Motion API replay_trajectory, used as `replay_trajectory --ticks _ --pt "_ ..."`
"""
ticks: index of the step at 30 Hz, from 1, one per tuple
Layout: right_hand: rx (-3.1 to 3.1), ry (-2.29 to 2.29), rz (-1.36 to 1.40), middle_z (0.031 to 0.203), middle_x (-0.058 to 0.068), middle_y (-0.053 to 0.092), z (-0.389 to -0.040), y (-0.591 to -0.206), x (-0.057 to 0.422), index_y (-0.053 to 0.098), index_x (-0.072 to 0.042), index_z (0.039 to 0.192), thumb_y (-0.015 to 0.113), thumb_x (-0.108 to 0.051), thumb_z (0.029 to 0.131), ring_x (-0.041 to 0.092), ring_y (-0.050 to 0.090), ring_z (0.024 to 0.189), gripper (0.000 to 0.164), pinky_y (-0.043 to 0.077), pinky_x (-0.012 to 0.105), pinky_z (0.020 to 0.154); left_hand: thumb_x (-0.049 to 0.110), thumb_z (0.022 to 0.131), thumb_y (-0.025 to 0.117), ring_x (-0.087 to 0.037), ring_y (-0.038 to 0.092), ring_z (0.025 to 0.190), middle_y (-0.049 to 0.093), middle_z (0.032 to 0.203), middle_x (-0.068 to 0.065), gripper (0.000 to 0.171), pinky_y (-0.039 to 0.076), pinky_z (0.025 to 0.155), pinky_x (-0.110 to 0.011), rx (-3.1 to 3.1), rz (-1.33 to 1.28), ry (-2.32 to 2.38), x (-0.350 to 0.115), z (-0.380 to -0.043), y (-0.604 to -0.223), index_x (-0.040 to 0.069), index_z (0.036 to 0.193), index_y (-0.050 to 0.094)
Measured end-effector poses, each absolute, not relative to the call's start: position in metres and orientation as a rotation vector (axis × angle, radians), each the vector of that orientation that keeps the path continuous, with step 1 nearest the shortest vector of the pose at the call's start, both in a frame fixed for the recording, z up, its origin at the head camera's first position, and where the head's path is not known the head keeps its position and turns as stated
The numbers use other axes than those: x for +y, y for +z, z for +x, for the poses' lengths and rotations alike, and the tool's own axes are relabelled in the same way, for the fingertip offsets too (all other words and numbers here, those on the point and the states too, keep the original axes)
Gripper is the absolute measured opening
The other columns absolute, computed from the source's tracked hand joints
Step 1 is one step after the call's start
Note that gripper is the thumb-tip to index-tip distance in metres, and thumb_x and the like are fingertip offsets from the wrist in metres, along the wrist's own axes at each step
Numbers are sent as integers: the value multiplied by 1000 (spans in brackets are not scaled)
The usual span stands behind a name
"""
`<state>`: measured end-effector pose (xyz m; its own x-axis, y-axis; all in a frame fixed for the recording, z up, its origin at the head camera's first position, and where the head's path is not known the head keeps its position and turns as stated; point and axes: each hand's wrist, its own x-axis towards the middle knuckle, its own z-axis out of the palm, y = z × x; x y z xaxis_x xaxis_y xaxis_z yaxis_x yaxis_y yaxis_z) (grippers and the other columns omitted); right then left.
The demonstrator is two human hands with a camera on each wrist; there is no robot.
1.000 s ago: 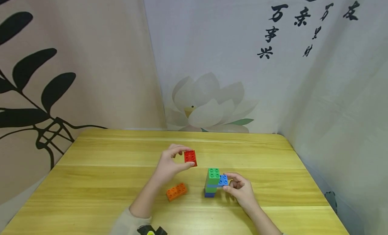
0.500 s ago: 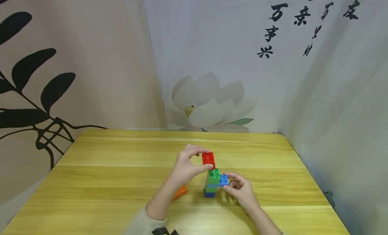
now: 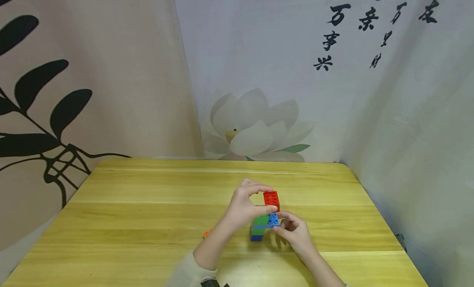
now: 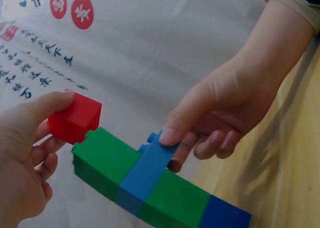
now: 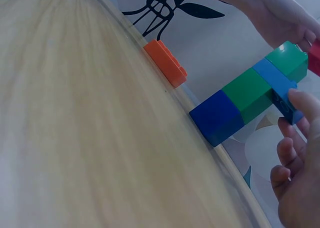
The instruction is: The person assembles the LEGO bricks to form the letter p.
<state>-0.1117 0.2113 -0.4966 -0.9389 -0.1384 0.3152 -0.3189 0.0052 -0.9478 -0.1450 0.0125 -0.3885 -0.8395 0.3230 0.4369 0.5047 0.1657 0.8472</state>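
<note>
My left hand [image 3: 242,204] pinches a red toy brick [image 3: 271,200] between thumb and fingers, over the stack's upper right side in the head view. The stack stands upright: a dark blue brick [image 5: 217,117] at the bottom, a green brick [image 5: 247,92], a lighter blue brick [image 4: 146,175] jutting to the right, and another green brick [image 4: 107,158] on top. With thumb and fingertips, my right hand [image 3: 296,233] holds the jutting end of the lighter blue brick. In the left wrist view the red brick is close to the top green one; whether they touch, I cannot tell.
An orange brick [image 5: 165,63] lies on the wooden table [image 3: 140,221] left of the stack, mostly hidden behind my left forearm in the head view. A printed curtain [image 3: 259,73] hangs behind the table.
My left hand has carried the red brick rightward, from left of the stack to above its jutting blue side. The left forearm now covers most of the orange brick. The right hand stays put.
</note>
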Motion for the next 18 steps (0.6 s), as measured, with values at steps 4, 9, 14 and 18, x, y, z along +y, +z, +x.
replay_trajectory --ticks 4,9,14,18 --pt "-2126 2041 509 69 0 56 -112 -497 211 63 5 109 67 14 81 6 48 60 30 40 21 49 18 72 86 -17 49 97 66 102 9 34 43 82 -34 -2313 -816 -1729 18 -144 -392 14 104 74" --pt "-2145 2011 501 69 0 56 -111 -495 211 67 -8 109 68 11 80 7 48 59 34 41 23 50 22 73 85 -12 47 101 64 105 12 35 43 81 -32 -2389 -797 -1684 25 -142 -395 16 105 74" --pt "-2144 2027 490 69 1 55 -110 -493 211 68 -11 112 68 10 80 7 47 60 39 41 23 51 25 72 86 -8 45 99 65 102 14 35 39 79 -33 -2433 -784 -1604 30 -142 -400 17 104 74" --pt "-2143 2042 498 70 1 55 -112 -494 211 67 -7 112 67 11 80 7 47 60 37 40 23 51 26 72 86 -9 44 98 65 104 14 35 37 79 -34 -2463 -770 -1561 32 -141 -403 18 104 74"
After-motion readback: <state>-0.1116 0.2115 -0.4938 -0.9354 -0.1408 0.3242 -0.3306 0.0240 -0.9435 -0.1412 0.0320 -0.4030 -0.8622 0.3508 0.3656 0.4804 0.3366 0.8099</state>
